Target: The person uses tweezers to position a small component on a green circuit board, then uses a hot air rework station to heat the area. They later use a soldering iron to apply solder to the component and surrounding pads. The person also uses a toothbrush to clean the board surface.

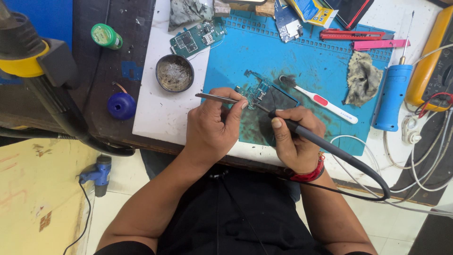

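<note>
3 circuit boards – 2 rags, 1 toothbrush, 1 tweezers

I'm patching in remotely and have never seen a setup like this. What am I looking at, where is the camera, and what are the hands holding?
There is no machine here: a person works with two bare hands, and the one camera sits on their head, looking down at the bench. The left hand holds thin metal tweezers against a small green circuit board. The right hand grips a dark corded soldering iron, its tip at the same board. The board lies on a blue work mat. Around it are a white and red toothbrush, a grey rag, a round dark tin, a red utility knife and a blue cylindrical tool.
</note>
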